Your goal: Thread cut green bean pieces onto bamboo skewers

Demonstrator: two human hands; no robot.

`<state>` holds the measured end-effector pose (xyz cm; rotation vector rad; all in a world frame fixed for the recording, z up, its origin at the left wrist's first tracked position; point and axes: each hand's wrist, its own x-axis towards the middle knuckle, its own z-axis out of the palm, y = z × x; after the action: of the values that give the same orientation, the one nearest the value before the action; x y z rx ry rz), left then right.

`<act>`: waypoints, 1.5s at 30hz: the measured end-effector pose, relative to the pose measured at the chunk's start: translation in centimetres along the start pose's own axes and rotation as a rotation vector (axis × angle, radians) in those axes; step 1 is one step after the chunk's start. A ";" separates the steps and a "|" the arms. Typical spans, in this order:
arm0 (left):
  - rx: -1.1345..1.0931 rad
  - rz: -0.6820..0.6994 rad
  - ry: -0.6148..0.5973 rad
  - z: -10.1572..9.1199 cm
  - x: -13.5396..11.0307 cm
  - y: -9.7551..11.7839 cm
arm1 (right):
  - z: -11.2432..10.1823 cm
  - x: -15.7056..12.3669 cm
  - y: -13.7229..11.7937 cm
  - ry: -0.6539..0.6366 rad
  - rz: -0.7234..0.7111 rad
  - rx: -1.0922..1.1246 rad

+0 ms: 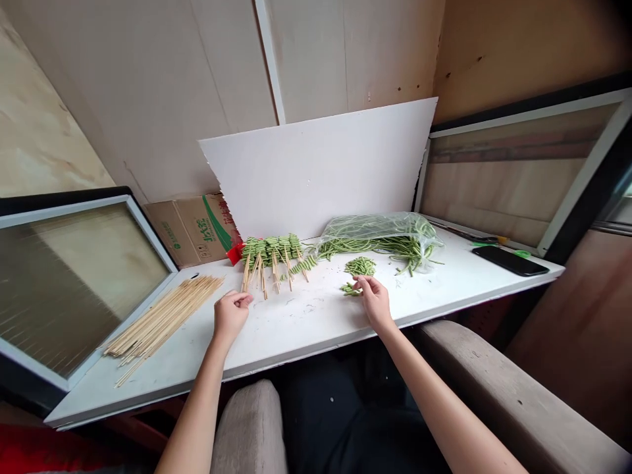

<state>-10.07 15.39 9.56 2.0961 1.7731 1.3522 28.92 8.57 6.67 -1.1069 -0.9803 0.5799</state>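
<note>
My left hand (232, 316) is closed, thumb against the curled fingers, just above the table. Whatever it may hold is too small to make out. It is between a bundle of bare bamboo skewers (165, 319) and a stack of skewered green bean pieces (270, 250), whose stick ends point toward me. My right hand (376, 301) pinches its fingertips together over a few cut bean pieces (349, 289); the fingers hide what is between them. Just beyond lies a small heap of cut green beans (360, 266). One filled skewer (303, 265) lies at the stack's right side.
A clear plastic bag of long green beans (378, 240) lies at the back of the white table (296, 342). Behind stands a white board (320, 174), with a cardboard box (190, 230) to its left. A black phone (510, 261) lies far right. Chair arms (513, 388) flank me.
</note>
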 end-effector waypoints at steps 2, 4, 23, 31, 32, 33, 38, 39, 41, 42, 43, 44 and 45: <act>-0.025 0.021 -0.055 1.5 -2.4 0.1 | -0.1 -0.3 -0.3 0.048 -0.072 -0.071; -0.028 0.042 -0.106 2.5 -4.1 0.4 | -0.1 -0.7 -0.9 0.026 -0.183 -0.221; -0.010 0.205 -0.246 2.8 -5.4 0.7 | 1.5 -2.8 -0.5 -0.469 -0.479 -0.793; 0.073 0.385 -0.216 2.5 -5.7 1.9 | 1.4 -3.0 -0.6 -0.489 -0.530 -0.762; 0.069 0.411 -0.211 2.5 -5.9 2.4 | 1.3 -3.2 -0.8 -0.494 -0.543 -0.754; 0.057 0.436 -0.215 2.4 -6.1 3.0 | 1.4 -3.4 -1.1 -0.500 -0.556 -0.746; 0.001 0.494 -0.327 3.0 -7.9 5.8 | 2.8 -5.4 -2.4 -0.588 -0.588 -0.733; 0.005 0.491 -0.356 3.2 -8.2 6.2 | 3.2 -5.8 -2.7 -0.617 -0.589 -0.741; 0.026 0.466 -0.399 3.6 -8.8 6.6 | 4.0 -6.6 -3.1 -0.668 -0.586 -0.771; 0.041 0.448 -0.416 3.8 -9.1 6.8 | 4.3 -6.8 -3.3 -0.685 -0.580 -0.791; 0.057 0.430 -0.427 3.9 -9.2 6.9 | 4.5 -7.0 -3.5 -0.697 -0.574 -0.811; 0.072 0.416 -0.435 3.9 -9.4 6.9 | 4.6 -7.1 -3.6 -0.704 -0.567 -0.828; 0.086 0.408 -0.441 4.0 -9.4 7.0 | 4.6 -7.2 -3.8 -0.711 -0.561 -0.842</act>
<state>-1.61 7.11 5.84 2.6447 1.2963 0.7823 21.20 3.56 8.15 -1.2738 -2.1954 0.0531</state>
